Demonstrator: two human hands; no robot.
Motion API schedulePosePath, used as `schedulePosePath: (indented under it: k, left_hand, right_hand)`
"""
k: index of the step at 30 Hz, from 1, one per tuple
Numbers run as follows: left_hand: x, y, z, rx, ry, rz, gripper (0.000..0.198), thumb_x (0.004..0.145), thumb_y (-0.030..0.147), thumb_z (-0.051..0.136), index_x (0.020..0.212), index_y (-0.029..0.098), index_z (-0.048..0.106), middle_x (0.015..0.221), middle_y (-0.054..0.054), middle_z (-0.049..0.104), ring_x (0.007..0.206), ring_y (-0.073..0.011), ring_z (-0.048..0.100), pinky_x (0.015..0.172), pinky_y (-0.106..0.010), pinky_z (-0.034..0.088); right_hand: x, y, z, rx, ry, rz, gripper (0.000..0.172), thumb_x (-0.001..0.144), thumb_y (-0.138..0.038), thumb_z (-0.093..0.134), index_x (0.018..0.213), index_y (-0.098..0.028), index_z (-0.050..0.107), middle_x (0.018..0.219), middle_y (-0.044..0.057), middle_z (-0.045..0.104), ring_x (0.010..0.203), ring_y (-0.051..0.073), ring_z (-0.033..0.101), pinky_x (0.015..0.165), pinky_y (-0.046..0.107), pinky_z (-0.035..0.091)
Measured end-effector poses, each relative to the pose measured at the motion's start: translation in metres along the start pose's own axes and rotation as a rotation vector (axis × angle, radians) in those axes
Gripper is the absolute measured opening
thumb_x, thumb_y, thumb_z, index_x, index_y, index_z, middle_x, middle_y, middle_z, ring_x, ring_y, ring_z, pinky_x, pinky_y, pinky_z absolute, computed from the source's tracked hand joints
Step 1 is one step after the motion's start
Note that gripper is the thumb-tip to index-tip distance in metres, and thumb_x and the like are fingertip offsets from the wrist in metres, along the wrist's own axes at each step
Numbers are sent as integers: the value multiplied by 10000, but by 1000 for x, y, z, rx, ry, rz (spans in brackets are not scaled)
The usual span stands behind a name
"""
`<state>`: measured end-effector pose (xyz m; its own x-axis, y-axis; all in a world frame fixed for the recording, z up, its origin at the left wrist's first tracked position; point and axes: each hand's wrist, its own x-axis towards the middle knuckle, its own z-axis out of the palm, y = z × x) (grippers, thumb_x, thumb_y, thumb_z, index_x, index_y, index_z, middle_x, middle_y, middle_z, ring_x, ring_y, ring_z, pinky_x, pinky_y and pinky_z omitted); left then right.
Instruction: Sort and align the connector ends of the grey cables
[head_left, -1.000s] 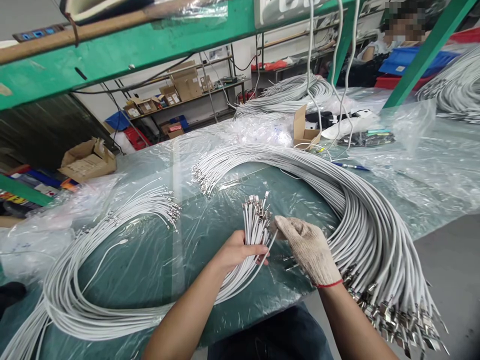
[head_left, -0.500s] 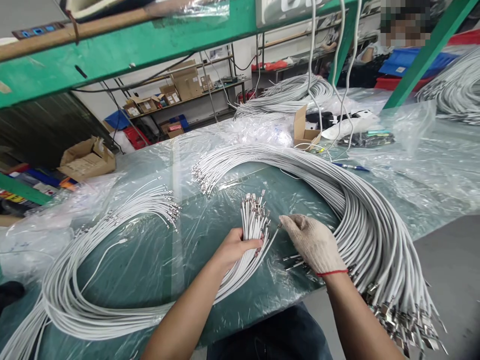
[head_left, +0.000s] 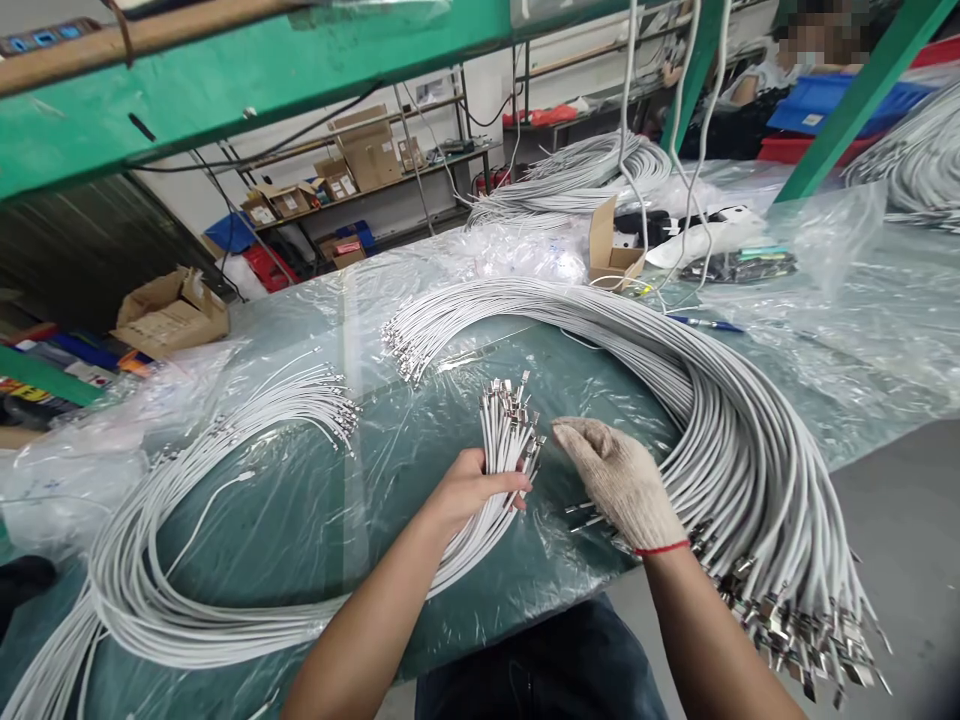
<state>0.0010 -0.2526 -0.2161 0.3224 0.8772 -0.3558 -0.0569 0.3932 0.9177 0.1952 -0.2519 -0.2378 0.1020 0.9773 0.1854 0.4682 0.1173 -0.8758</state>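
My bare left hand (head_left: pixel 474 490) is wrapped round a bundle of white cables (head_left: pixel 504 440) just below their metal connectors, which point up. From my hand the bundle (head_left: pixel 225 635) curves left along the table in a wide loop. My right hand (head_left: pixel 621 478), in a knitted glove with a red cuff, is just right of the connectors. Its thumb and fingertips are pressed together, with no cable showing in them. Beside and behind the glove lies a thick arc of white cables (head_left: pixel 750 400), its metal ends hanging over the table's near right edge.
Clear plastic film covers the green table (head_left: pixel 390 530). Farther back are a small open carton (head_left: pixel 616 262), a blue pen (head_left: pixel 705 323) and more coiled cables (head_left: pixel 570 175). A green beam (head_left: pixel 300 85) crosses above, with white cords (head_left: pixel 626 120) hanging. Another person (head_left: pixel 750 110) is at the far right.
The cable end that was at my right fingertips is now with the bundle, apart from the glove. My right hand has shifted slightly left and up. My left hand keeps its hold.
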Motion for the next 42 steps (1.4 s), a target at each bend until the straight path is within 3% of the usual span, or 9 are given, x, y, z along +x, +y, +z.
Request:
schedulePosePath:
  k: [6,10,13,16,23,28,35,40,42]
  left_hand:
    - [6,-10,3,110,168,44,281,599,247,829,760,127,632,609,16,597,484,-97,518,524,-242,435]
    - [17,-20,9,474,335,121,257,563,145,828,748,156,650,615,20,617,623,-153,588,592,-243,450]
    - [23,-24,11,679,363,162,233,574,93,792,761,167,674,675,-11,671,776,-209,640,690,-263,471]
    - [24,-23,10,688,345,150,178,618,80,741,759,170,679,649,-8,662,752,-206,644,672,-258,470]
    - [11,-13,6,366,203,21,116,665,139,736,658,138,621,539,19,570,458,-107,504,481,-225,403]
    - [4,-6,5,230,138,62,173,622,175,776,636,126,611,532,21,559,428,-76,468,463,-213,382]
    - [7,-9,3,243,125,56,183,619,207,782,627,134,615,489,29,541,420,-77,451,456,-213,362]
    - [12,-13,2,246,200,73,154,656,170,757,639,136,608,514,30,552,419,-75,470,457,-205,375]
    - [15,-14,2,253,267,68,155,659,147,757,660,140,601,515,41,548,418,-75,477,449,-199,378]
  right_hand:
    - [12,-6,-6,-530,-131,-121,323,900,-197,518,1141,-272,720,1294,33,654,1135,243,620,976,340,447]
    - [11,-8,2,-536,-139,-98,303,922,-236,509,1138,-263,721,1271,32,665,1114,235,629,961,333,453]
    - [9,-6,2,-516,-110,-81,306,934,-262,491,1136,-271,720,1258,25,671,1106,235,635,927,332,470]
    - [8,-2,-2,-489,-76,-53,311,933,-282,484,1139,-273,716,1255,18,675,1117,241,634,929,339,472]
    - [7,1,4,-66,-14,60,339,906,-444,530,1064,-218,727,1147,65,718,1111,254,636,1006,366,442]
    - [3,-1,12,451,-164,210,488,795,-620,632,869,-143,704,781,68,706,744,194,637,706,287,511]
    - [5,-10,12,571,-286,228,511,748,-668,641,704,-159,653,642,34,630,587,146,541,586,254,465]
    - [16,-6,1,38,-101,168,491,841,-624,512,655,-188,640,613,60,626,630,193,586,577,274,418]
    - [18,-6,-3,-230,-134,177,421,841,-565,535,670,-203,666,609,64,634,627,205,598,578,286,390]
